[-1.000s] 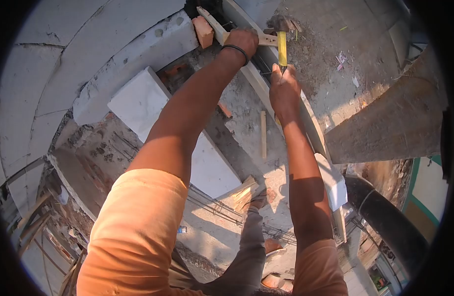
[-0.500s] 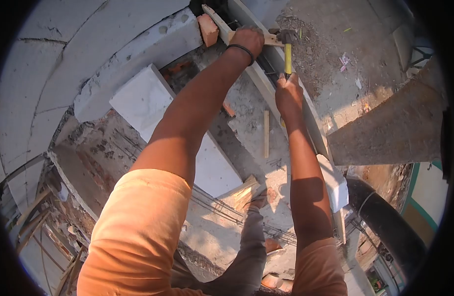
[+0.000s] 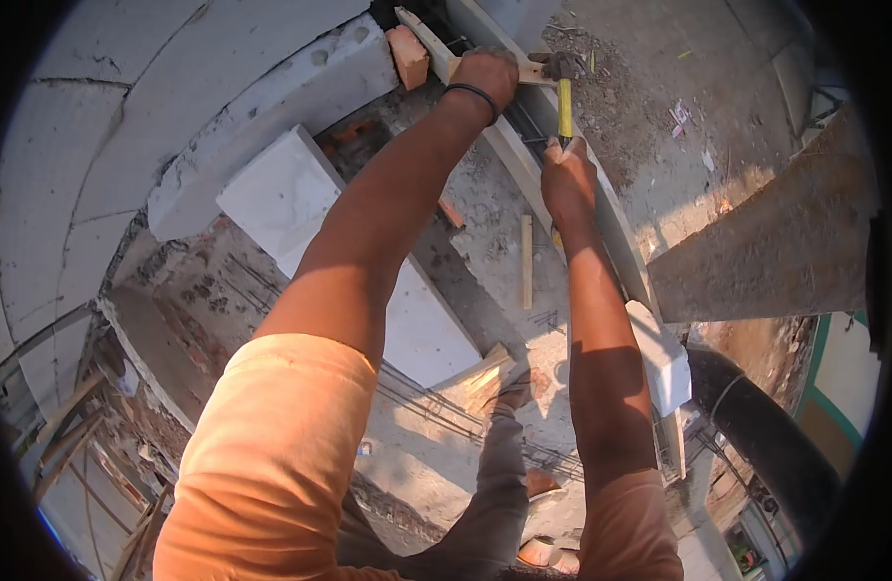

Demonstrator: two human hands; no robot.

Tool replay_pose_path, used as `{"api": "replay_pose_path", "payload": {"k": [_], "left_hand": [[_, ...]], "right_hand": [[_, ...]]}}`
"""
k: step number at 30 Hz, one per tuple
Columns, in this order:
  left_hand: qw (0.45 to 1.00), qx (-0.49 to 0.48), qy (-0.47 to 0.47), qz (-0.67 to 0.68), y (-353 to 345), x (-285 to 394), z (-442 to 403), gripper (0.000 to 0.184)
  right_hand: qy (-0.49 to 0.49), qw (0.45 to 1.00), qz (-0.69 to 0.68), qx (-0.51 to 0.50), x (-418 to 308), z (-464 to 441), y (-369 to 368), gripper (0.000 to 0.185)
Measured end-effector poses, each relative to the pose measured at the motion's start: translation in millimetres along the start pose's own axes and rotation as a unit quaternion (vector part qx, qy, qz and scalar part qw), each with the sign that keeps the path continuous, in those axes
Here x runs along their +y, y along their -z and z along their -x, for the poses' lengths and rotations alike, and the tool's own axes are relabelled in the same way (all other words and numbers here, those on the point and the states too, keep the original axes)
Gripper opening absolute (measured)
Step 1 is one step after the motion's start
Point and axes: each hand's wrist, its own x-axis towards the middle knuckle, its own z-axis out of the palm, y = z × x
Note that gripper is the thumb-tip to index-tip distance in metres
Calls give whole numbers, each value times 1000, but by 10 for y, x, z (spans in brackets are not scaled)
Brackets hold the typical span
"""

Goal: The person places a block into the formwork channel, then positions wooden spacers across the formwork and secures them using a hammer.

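Note:
My left hand (image 3: pixel 488 77) is closed around a short wooden strip (image 3: pixel 533 73) that lies across two long upright boards. A dark band circles that wrist. My right hand (image 3: pixel 568 179) grips a hammer with a yellow handle (image 3: pixel 565 108). The dark hammer head (image 3: pixel 560 66) is at the strip's right end; whether it touches the wood I cannot tell. Between the inner board (image 3: pixel 512 153) and the outer board (image 3: pixel 615 228) runs a narrow gap with dark steel bars in it. My left fingertips are partly hidden.
A red brick (image 3: pixel 407 56) sits beside the boards' far end. Pale blocks (image 3: pixel 407 315) lie left of the boards, and a loose wooden stick (image 3: pixel 526 261) rests on the concrete. Thin rebar (image 3: pixel 417 402) crosses near my leg. A thick black pipe (image 3: pixel 770 421) stands at right.
Very little differs. The hammer and my right hand have shifted slightly upward in view; my left hand stays on the strip.

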Motion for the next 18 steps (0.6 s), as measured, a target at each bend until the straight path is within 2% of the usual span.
{"api": "replay_pose_path", "payload": {"k": [3, 5, 6, 7, 8, 9, 10, 11, 12, 13, 15, 18], "left_hand": [[999, 28, 10, -29, -124, -23, -40, 35], [998, 31, 21, -42, -215, 9, -14, 43], [999, 24, 27, -41, -206, 20, -10, 47], [998, 19, 33, -43, -177, 9, -19, 51], [999, -22, 44, 19, -184, -9, -24, 60], [998, 26, 37, 41, -158, 0, 100, 62], [995, 70, 31, 64, -99, 31, 379, 63], [990, 114, 23, 86, -25, 49, 693, 65], [986, 91, 33, 133, 40, 49, 1054, 67], [984, 94, 57, 140, 91, 66, 1502, 65], [983, 33, 92, 158, 177, 85, 2623, 65], [954, -164, 185, 173, 439, 142, 4586, 73]], "right_hand": [[-56, 992, -115, 17, 30, 524, 269, 35], [-33, 978, -201, 48, 603, 1202, 123, 34], [-155, 944, -291, -24, 446, 1636, 354, 31], [-176, 924, -337, -44, 633, 2078, 318, 27], [-215, 903, -362, -83, 751, 2508, 337, 25], [-272, 875, -388, -97, 922, 2966, 273, 24], [-275, 871, -392, -107, 1071, 3419, 225, 22], [-254, 918, -278, -120, 1477, 3963, -7, 21], [-359, 840, -386, -129, 1405, 4309, 100, 20], [-452, 737, -485, -135, 1279, 4566, 197, 19], [-543, 696, -451, -133, 1192, 4952, 305, 16], [-588, 646, -477, -95, 1253, 5369, 431, 13]]}}
